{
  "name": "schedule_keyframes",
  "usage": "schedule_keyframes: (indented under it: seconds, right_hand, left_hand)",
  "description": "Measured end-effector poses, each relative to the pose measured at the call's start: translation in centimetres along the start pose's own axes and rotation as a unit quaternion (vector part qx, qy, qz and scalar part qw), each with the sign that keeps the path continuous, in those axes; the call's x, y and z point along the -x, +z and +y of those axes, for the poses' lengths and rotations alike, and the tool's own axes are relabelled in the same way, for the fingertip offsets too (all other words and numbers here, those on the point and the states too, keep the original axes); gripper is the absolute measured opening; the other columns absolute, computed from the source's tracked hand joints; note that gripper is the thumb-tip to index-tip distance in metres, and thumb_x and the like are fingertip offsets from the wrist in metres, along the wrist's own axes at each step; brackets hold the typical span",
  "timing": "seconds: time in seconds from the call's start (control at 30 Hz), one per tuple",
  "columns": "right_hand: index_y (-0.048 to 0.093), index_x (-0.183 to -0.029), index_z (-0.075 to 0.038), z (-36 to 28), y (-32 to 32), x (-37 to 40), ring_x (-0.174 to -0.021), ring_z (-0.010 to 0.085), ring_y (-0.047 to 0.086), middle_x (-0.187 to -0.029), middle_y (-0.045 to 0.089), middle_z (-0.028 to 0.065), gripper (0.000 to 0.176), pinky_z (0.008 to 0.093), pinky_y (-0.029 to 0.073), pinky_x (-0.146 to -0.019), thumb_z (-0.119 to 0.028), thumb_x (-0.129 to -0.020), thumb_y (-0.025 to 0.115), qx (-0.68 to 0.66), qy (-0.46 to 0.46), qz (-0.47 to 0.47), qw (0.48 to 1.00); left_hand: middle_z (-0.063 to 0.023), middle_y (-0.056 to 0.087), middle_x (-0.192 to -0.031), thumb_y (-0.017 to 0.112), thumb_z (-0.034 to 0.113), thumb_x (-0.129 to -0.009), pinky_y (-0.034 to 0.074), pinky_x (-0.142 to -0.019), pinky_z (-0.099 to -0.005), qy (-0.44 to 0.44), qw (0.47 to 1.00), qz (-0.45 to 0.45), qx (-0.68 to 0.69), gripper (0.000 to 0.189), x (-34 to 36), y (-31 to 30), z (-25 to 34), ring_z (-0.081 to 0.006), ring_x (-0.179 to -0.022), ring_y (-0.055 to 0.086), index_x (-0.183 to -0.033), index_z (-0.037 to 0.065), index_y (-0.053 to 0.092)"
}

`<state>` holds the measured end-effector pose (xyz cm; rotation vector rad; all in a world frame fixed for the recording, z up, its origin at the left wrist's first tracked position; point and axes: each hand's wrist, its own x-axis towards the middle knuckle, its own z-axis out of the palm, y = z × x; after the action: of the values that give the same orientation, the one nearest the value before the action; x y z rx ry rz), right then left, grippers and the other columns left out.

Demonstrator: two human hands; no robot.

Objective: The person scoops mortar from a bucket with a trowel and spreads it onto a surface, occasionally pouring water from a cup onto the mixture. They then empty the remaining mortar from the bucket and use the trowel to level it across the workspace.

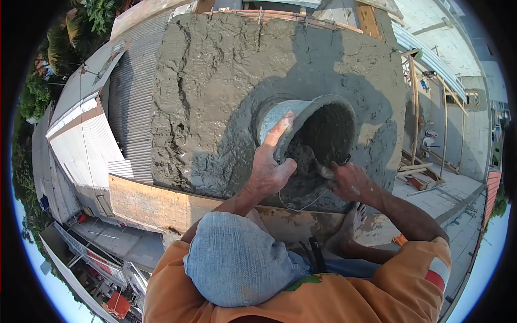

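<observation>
A bucket [347, 110] lies tipped on wet grey concrete [215, 81], its mouth facing me and its inside coated with concrete. My left hand [273, 161] is on the left side of the bucket, fingers along its outer wall and thumb by the rim. At the lower right of the mouth, my right hand [347, 180] is closed round a tool [325, 171] smeared with concrete; its shape is mostly hidden. Wet concrete [301, 161] sits inside the mouth. The bucket's thin wire handle [307, 207] hangs below the rim.
A wooden form board [151, 204] edges the slab in front of me, with a drop beyond. My bare foot [353, 220] is near that edge. Corrugated roofing [137, 91] lies left; wooden poles [414, 107] stand right. Rebar [261, 15] shows along the far edge.
</observation>
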<state>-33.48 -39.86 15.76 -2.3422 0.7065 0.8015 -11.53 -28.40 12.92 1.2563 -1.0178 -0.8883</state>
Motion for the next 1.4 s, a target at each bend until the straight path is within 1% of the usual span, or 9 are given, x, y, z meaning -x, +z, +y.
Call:
schedule_keyframes:
  seconds: [0.33,0.5,0.63,0.77,0.93,1.0,1.23,1.33,1.4]
  right_hand:
    - [0.058,-0.115,0.000,-2.1,-1.0,-0.2,-0.083,0.0447,0.064,-0.083,0.067,0.0246,0.046,0.0492,0.050,-0.081,-0.021,-0.076,0.069,-0.157,0.016,0.039,0.987]
    - [0.059,-0.110,0.000,-3.0,-5.0,0.3,-0.080,0.0432,0.065,-0.081,0.067,0.0238,0.040,0.0478,0.051,-0.075,-0.018,-0.076,0.067,-0.173,-0.007,0.079,0.982]
    - [0.061,-0.105,0.001,-5.9,-10.0,1.2,-0.075,0.0414,0.065,-0.079,0.066,0.0229,0.034,0.0459,0.051,-0.069,-0.015,-0.076,0.065,-0.151,0.019,0.133,0.979]
    - [0.061,-0.104,0.002,-9.3,-14.9,0.4,-0.072,0.0411,0.064,-0.078,0.065,0.0227,0.033,0.0452,0.050,-0.069,-0.016,-0.077,0.066,-0.146,0.036,0.143,0.978]
    - [0.061,-0.109,0.002,-11.0,-18.6,-7.4,-0.065,0.0311,0.061,-0.074,0.063,0.0175,0.039,0.0372,0.048,-0.065,-0.024,-0.081,0.069,-0.067,-0.089,0.208,0.972]
    - [0.063,-0.102,0.005,-14.5,-20.3,-10.7,-0.072,0.0356,0.063,-0.076,0.064,0.0204,0.036,0.0430,0.047,-0.070,-0.021,-0.079,0.069,-0.077,-0.085,0.261,0.959]
    - [0.063,-0.087,0.003,-17.6,-21.6,-31.0,-0.054,0.0170,0.058,-0.067,0.060,0.0094,0.030,0.0348,0.044,-0.049,-0.025,-0.081,0.069,-0.204,-0.013,0.188,0.961]
    - [0.062,-0.087,0.002,-19.3,-21.0,-36.5,-0.046,0.0174,0.055,-0.065,0.060,0.0076,0.033,0.0319,0.043,-0.043,-0.029,-0.082,0.071,-0.344,-0.031,0.253,0.903]
    - [0.061,-0.092,0.002,-20.5,-21.7,-39.2,-0.048,0.0168,0.056,-0.066,0.059,0.0075,0.037,0.0302,0.044,-0.041,-0.031,-0.081,0.071,-0.459,-0.037,0.164,0.872]
  left_hand:
    - [-0.0185,0.034,-0.151,0.054,-0.007,-0.064,0.022,-0.116,-0.0363,-0.041,0.983,0.105,0.144,0.090,1.1,-2.6,-1.5,-0.0273,-0.141,0.032,-0.149,-0.002,0.025]
    - [-0.0199,0.029,-0.154,0.053,-0.002,-0.075,0.042,-0.098,-0.0271,-0.104,0.972,0.179,0.115,0.086,1.5,-6.4,-1.9,-0.0216,-0.141,0.029,-0.151,-0.004,0.012]
    - [-0.0202,0.029,-0.154,0.056,0.002,-0.080,0.038,-0.104,-0.0307,-0.110,0.950,0.207,0.207,0.084,2.6,-7.5,-3.8,-0.0226,-0.143,0.025,-0.151,-0.003,0.011]
    - [-0.0226,0.030,-0.152,0.061,0.013,-0.091,0.024,-0.115,-0.0409,-0.101,0.939,0.322,0.072,0.074,7.9,-11.0,-6.1,-0.0335,-0.143,0.028,-0.149,-0.004,0.019]
    - [-0.0245,0.035,-0.149,0.064,0.031,-0.090,0.019,-0.117,-0.0507,-0.198,0.850,0.239,-0.425,0.068,17.4,-16.6,-8.2,-0.0400,-0.141,0.029,-0.142,-0.001,0.037]
    - [-0.0226,0.034,-0.150,0.064,0.034,-0.089,0.019,-0.117,-0.0511,-0.183,0.844,0.213,-0.457,0.068,18.5,-16.8,-8.6,-0.0392,-0.142,0.027,-0.142,-0.001,0.038]
    - [-0.0201,0.032,-0.152,0.066,0.041,-0.085,0.017,-0.117,-0.0541,-0.178,0.825,0.155,-0.514,0.072,18.9,-16.5,-9.5,-0.0380,-0.144,0.024,-0.140,0.002,0.040]
    - [-0.0203,0.031,-0.152,0.067,0.043,-0.083,0.017,-0.117,-0.0542,-0.176,0.826,0.151,-0.514,0.072,18.9,-16.4,-9.4,-0.0372,-0.144,0.023,-0.138,0.002,0.043]
    - [-0.0206,0.031,-0.152,0.068,0.043,-0.083,0.018,-0.117,-0.0543,-0.184,0.823,0.140,-0.519,0.071,18.9,-16.5,-9.3,-0.0370,-0.144,0.023,-0.136,0.002,0.046]
